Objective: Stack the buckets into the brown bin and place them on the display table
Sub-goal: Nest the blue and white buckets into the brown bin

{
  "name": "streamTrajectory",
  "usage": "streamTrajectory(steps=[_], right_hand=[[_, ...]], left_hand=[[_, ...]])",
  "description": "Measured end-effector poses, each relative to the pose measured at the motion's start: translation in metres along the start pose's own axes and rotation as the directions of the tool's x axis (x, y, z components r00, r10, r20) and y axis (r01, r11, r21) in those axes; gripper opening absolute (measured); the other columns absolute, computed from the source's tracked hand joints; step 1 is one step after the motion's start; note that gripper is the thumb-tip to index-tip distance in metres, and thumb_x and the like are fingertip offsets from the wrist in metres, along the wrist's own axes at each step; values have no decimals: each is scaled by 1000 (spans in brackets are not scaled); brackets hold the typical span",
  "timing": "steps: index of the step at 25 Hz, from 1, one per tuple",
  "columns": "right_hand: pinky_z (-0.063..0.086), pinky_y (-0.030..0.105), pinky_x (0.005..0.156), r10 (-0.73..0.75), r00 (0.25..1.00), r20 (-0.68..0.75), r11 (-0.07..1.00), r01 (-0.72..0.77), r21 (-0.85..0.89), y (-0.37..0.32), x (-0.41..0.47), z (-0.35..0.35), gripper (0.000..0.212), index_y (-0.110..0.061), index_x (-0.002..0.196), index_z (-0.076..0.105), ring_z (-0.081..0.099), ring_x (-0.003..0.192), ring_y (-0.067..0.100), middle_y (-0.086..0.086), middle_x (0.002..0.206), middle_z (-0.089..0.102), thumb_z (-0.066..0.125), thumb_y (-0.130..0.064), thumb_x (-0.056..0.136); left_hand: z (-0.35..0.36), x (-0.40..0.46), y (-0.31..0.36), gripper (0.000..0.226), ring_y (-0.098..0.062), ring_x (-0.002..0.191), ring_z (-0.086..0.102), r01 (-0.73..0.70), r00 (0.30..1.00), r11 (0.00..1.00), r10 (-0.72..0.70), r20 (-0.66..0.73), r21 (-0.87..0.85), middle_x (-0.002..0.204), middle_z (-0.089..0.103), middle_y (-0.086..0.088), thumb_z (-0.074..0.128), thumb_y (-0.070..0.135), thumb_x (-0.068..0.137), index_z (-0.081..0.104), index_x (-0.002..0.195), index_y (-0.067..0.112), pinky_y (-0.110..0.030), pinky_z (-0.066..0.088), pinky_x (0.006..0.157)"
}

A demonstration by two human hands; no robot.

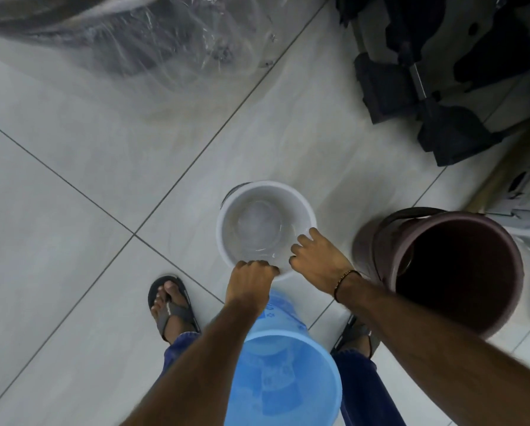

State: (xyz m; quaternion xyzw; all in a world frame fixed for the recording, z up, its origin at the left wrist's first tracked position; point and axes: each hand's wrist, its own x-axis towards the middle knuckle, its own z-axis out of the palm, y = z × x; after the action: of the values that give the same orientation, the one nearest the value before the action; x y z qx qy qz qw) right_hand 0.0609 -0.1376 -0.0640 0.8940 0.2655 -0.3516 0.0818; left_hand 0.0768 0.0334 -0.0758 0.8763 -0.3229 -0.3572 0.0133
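A white bucket [257,210] stands upright on the tiled floor, with clear plastic film inside it. My left hand [251,279] is clenched on its near rim. My right hand [317,256] grips the rim on the near right side, fingers curled over the edge. A blue bucket [283,367] sits between my legs, mouth towards the camera, partly hidden by my left forearm. The brown bin [441,269] stands open and empty-looking to the right of the white bucket, a dark handle resting along its far rim.
Crumpled clear plastic wrap [153,41] lies at the top left. Dark moulded items [435,87] are stacked at the top right. Pale shelving [521,192] sits behind the brown bin. My sandalled feet [171,305] flank the blue bucket.
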Motion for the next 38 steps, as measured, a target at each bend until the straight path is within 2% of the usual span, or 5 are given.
streamTrajectory(steps=[7,14,25,31,38], right_hand=[[35,52,105,-31,999,22,998,32,-56,-5,-1,5,20,-17,93,73,62,95,34,8,92,73,60,-4,85],[54,37,72,23,999,-31,998,-21,57,18,-31,-32,26,-16,79,69,66,83,29,5,82,70,59,8,78],[53,36,70,-118,974,-196,992,125,27,-57,-283,-198,24,-16,90,70,64,89,27,3,89,71,61,4,79],[54,42,74,-256,967,-10,966,255,-42,-153,-307,-137,19,-10,89,72,63,88,34,11,88,72,63,3,77],[48,43,79,-194,971,143,978,202,-43,-216,-231,10,20,-11,83,71,62,84,32,10,84,72,59,5,80]], left_hand=[[5,-10,-47,3,-23,77,68,-182,977,949,146,153,256,81,73,0,70,21,83,71,85,20,-35,50,80],[-41,-31,-60,13,-26,79,68,-339,923,886,378,-71,316,82,74,-6,73,25,82,72,88,14,-35,53,82],[-187,-322,78,9,-28,92,61,-85,943,990,117,-311,114,91,70,-5,65,19,84,68,92,15,-35,42,93],[-62,-397,106,10,-25,86,63,-93,957,995,76,-281,-45,86,70,-2,64,14,79,69,87,16,-36,44,92],[123,-337,89,14,-26,95,63,42,989,993,-57,-136,-108,89,70,-5,72,7,74,69,85,14,-40,46,98]])
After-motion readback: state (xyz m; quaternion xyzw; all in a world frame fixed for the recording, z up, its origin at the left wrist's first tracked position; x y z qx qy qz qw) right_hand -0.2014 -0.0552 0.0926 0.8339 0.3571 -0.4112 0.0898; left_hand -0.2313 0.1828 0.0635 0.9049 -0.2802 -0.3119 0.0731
